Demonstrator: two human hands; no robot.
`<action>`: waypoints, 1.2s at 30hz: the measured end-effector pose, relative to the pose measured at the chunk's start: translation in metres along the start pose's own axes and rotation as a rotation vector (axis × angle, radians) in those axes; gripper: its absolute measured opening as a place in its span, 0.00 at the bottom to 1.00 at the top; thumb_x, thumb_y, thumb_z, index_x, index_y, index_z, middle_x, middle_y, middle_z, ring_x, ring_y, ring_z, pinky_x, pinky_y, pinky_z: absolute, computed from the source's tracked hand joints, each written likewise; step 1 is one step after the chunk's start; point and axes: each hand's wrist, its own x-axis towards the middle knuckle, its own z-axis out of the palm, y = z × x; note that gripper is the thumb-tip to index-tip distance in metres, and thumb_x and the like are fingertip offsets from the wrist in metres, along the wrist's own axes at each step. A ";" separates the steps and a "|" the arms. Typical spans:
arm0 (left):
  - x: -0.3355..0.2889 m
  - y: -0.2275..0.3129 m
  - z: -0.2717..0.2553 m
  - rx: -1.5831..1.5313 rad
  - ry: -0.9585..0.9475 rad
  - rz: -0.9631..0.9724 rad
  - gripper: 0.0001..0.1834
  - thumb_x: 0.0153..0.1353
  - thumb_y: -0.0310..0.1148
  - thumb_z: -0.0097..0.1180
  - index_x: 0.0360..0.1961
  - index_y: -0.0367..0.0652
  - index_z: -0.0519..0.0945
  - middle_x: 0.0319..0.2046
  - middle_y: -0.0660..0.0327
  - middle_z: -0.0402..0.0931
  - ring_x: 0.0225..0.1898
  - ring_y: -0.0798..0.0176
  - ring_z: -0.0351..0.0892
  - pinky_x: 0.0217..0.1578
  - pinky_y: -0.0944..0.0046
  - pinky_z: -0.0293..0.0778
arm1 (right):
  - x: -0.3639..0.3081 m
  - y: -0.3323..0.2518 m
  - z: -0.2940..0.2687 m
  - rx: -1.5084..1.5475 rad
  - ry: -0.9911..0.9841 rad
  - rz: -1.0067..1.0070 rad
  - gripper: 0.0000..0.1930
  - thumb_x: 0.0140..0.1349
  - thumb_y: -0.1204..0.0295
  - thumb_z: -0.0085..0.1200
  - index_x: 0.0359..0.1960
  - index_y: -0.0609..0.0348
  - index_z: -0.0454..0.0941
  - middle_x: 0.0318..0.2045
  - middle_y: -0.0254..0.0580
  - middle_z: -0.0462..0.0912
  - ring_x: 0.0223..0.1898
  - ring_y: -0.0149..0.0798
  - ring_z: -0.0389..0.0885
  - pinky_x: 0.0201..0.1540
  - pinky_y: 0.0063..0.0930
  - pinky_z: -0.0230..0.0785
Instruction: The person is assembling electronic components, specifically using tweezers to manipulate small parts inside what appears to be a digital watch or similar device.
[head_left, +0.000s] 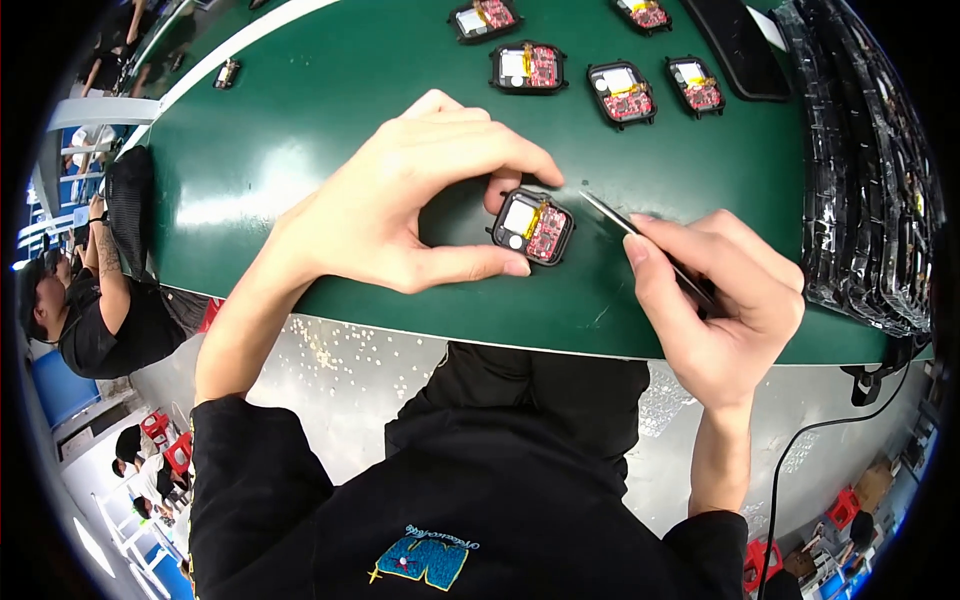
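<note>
On the green table lies an opened black smartwatch case [535, 227], with a white battery, a red circuit board and a strip of yellow tape inside. My left hand [405, 190] curves around it, the thumb at its lower left corner and the fingers at its upper edge, closed on the case. To the right of it, my right hand [715, 290] pinches a pair of dark tweezers [608, 212] between thumb and forefinger. Their tips point up and left toward the case, a short way off from it, touching nothing that I can see.
Several similar open watch cases [527, 67] lie farther back. A black phone-like slab [738, 50] is at the far right, beside a tall stack of black trays [860, 170]. A small part [227, 73] rests far left. Another person [110, 310] sits at left.
</note>
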 end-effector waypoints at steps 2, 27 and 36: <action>0.002 0.002 -0.001 0.056 -0.026 0.027 0.30 0.48 0.39 0.86 0.53 0.43 0.89 0.34 0.66 0.82 0.36 0.62 0.81 0.48 0.59 0.68 | 0.003 -0.002 -0.001 0.024 0.033 0.010 0.09 0.57 0.86 0.74 0.40 0.66 0.93 0.21 0.31 0.81 0.16 0.18 0.67 0.20 0.20 0.53; 0.023 -0.154 -0.124 0.781 0.527 -0.388 0.27 0.71 0.49 0.69 0.65 0.45 0.84 0.61 0.52 0.82 0.66 0.44 0.78 0.68 0.49 0.74 | 0.002 -0.002 0.001 0.094 0.106 0.007 0.10 0.60 0.84 0.73 0.44 0.68 0.94 0.22 0.33 0.83 0.18 0.19 0.68 0.21 0.20 0.55; -0.013 -0.242 -0.169 0.683 0.752 -0.689 0.31 0.67 0.42 0.74 0.64 0.36 0.81 0.43 0.50 0.87 0.45 0.48 0.88 0.50 0.51 0.83 | -0.001 -0.005 0.001 0.092 0.103 0.010 0.10 0.60 0.83 0.74 0.43 0.68 0.94 0.22 0.34 0.84 0.19 0.21 0.73 0.22 0.20 0.60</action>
